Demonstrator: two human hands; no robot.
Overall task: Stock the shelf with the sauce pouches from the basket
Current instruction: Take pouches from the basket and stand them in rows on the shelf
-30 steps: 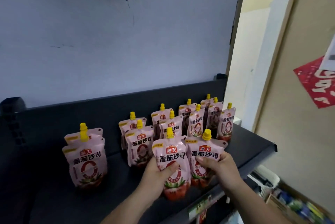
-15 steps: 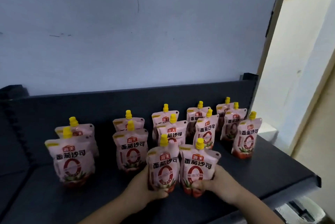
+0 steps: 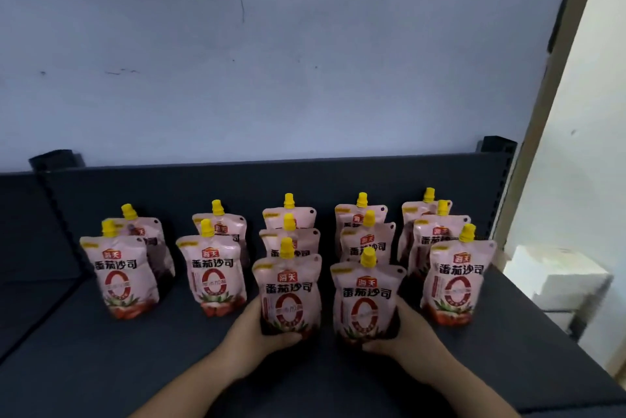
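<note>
While standing on the dark flat shelf (image 3: 101, 367), a pink plastic yellow-capped sauce pouch (image 3: 288, 295) is being clamped by fingers of the left hand (image 3: 254, 331), and fingers of the right hand (image 3: 413, 333) are clamping a second pouch (image 3: 367, 302) at its 3 o'clock.

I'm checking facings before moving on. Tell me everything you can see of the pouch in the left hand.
The pouch is pale pink, glossy, flexible-looking, with a yellow cap, red logo, dark characters and a red ring above tomato artwork. It stands upright, label forward, on the dark shelf, fronting the middle column. The left hand grips its base.
</note>
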